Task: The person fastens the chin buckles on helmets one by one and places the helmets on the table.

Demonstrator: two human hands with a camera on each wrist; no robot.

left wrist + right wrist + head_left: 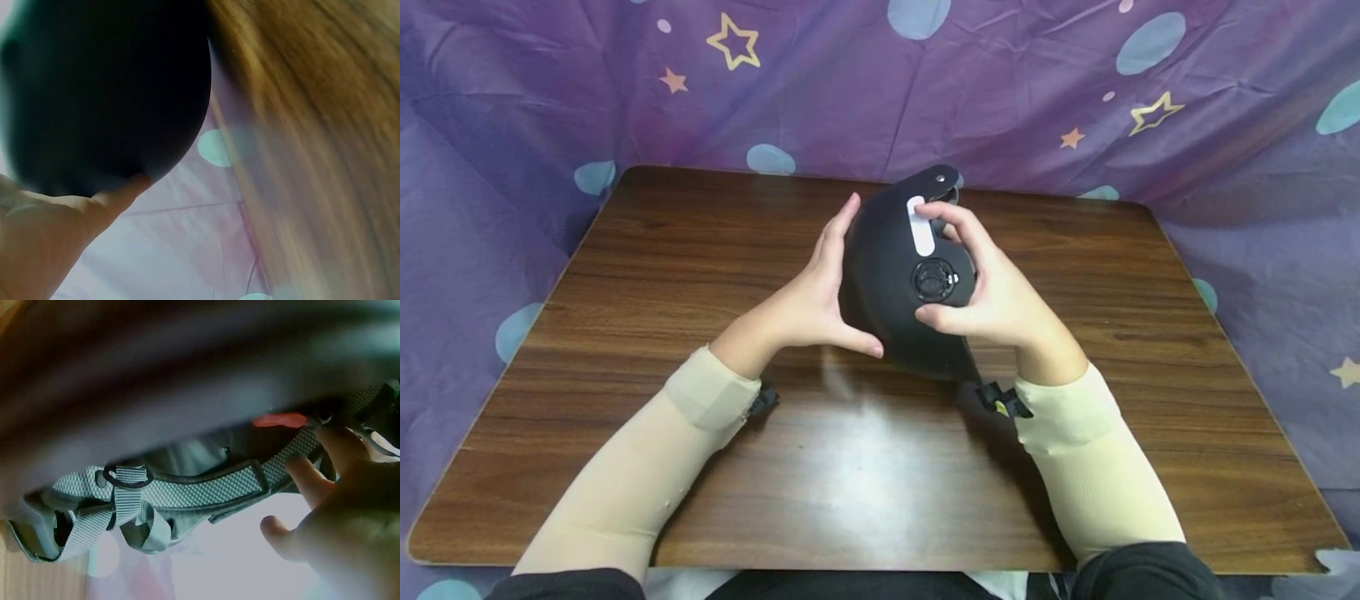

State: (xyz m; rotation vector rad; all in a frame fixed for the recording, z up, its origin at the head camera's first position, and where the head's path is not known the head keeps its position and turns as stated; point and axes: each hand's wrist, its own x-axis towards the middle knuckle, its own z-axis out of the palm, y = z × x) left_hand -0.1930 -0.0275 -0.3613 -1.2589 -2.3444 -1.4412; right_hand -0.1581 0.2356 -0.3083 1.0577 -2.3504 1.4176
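Note:
A black hard-shell helmet [883, 283] is held on its side over the middle of the table. Its outer side carries a white strip [921, 227] and a round black fitting [934, 279]. My left hand [805, 304] lies against the rounded crown, fingers straight and thumb spread. At the rim, my right hand [1003, 292] grips the helmet, index finger at the strip and thumb below the fitting; other fingers are partly hidden behind the edge. The right wrist view looks into the underside, with grey webbing straps [187, 490] and a small red piece [281, 420].
The brown wood-grain table [700, 242] spreads out around the helmet. A purple cloth [850, 100] with stars and dots hangs behind it and along both sides. Dark wrist devices [1003, 402] sit at both cuffs.

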